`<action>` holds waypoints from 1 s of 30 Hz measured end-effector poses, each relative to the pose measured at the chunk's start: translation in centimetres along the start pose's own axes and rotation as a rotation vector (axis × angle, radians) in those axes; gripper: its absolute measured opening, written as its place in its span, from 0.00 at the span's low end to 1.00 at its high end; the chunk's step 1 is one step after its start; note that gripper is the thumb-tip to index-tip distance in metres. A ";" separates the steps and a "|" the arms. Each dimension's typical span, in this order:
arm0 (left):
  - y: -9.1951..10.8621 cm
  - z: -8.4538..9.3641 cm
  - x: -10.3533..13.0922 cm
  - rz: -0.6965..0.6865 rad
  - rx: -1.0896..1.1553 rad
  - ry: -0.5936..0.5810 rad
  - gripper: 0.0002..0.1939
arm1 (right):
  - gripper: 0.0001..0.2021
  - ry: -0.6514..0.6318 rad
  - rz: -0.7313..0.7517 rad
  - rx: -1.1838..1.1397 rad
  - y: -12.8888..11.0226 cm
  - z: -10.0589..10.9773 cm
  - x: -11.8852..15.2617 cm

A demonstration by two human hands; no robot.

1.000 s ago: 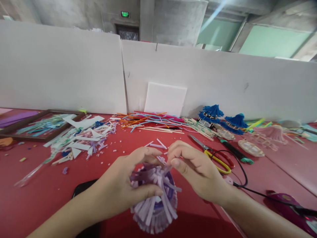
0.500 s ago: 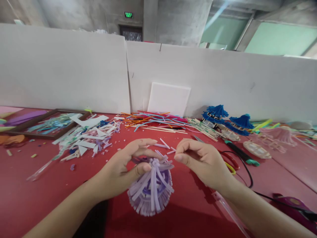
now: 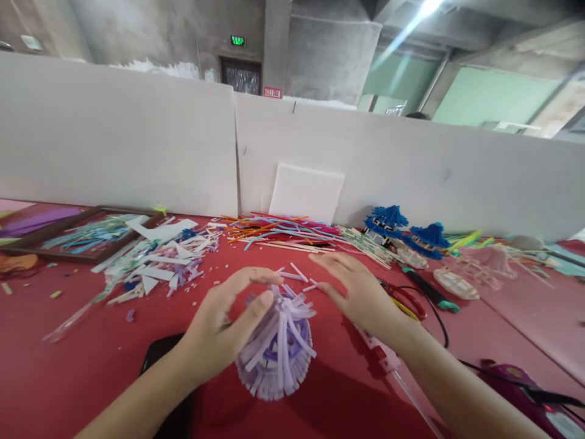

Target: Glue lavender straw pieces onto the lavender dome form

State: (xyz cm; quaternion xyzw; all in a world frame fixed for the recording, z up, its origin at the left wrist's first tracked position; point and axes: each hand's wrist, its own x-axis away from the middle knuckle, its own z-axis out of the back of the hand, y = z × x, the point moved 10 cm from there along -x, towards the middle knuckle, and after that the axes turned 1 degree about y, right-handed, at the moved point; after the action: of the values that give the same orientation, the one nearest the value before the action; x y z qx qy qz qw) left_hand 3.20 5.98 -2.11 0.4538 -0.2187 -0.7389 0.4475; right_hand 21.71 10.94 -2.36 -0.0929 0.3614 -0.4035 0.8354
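A round lilac piece made of many thin strips (image 3: 278, 350) stands on the red table, its strips fanning down from a bunched top. My left hand (image 3: 228, 317) curves around its upper left side with thumb and fingers apart; whether it touches the strips I cannot tell. My right hand (image 3: 361, 292) is to the right of the piece, fingers stretched out and spread, with nothing seen in it. Loose lilac strips (image 3: 292, 275) lie just behind the piece, between the hands.
Coloured sticks (image 3: 283, 231) lie at the back, before a white panel (image 3: 308, 192). Scraps (image 3: 169, 256) and a brown frame (image 3: 86, 255) are on the left. Blue roof-like pieces (image 3: 388, 219), pliers (image 3: 406, 305), a black-green tool (image 3: 429, 289) and a purple glue gun (image 3: 516, 390) are on the right.
The fingers of my right hand have opened from a pinch and spread. My left thumb has lifted a little off the lilac top. The view has tilted up slightly.
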 end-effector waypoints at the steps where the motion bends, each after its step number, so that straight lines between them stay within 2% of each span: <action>1: 0.2 -0.3 0.0 0.001 0.001 -0.028 0.12 | 0.13 0.002 0.093 0.016 -1.5 0.0 0.4; 5: 0.5 -2.0 0.4 0.037 0.048 -0.145 0.19 | 0.10 0.045 0.537 -0.017 -8.4 0.1 4.0; 8: 0.4 -2.6 0.6 0.048 0.030 -0.187 0.20 | 0.14 0.107 0.655 0.019 -10.7 0.1 6.0; 13: 0.1 -2.4 0.7 0.062 0.050 -0.159 0.21 | 0.04 0.160 0.662 0.084 -11.3 -0.2 6.3; 20: 0.2 -2.3 0.7 0.080 0.036 -0.154 0.21 | 0.06 0.185 0.748 0.091 -11.7 -0.7 7.2; 25: 0.1 -2.4 0.6 0.095 0.043 -0.148 0.21 | 0.06 0.186 0.754 0.198 -12.2 -1.3 7.1; 27: 0.2 -2.3 0.7 0.071 0.037 -0.160 0.23 | 0.02 0.169 0.759 0.186 -12.5 -0.4 6.8; 30: 1.2 -1.1 1.0 -0.066 0.083 -0.105 0.31 | 0.09 0.168 0.699 0.088 -11.7 2.9 5.8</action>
State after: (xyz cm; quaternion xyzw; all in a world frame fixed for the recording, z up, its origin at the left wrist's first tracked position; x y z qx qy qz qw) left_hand 4.51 4.65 -2.24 0.4397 -0.2573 -0.7662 0.3916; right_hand 18.98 -1.45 1.86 0.1057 0.4211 -0.1150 0.8935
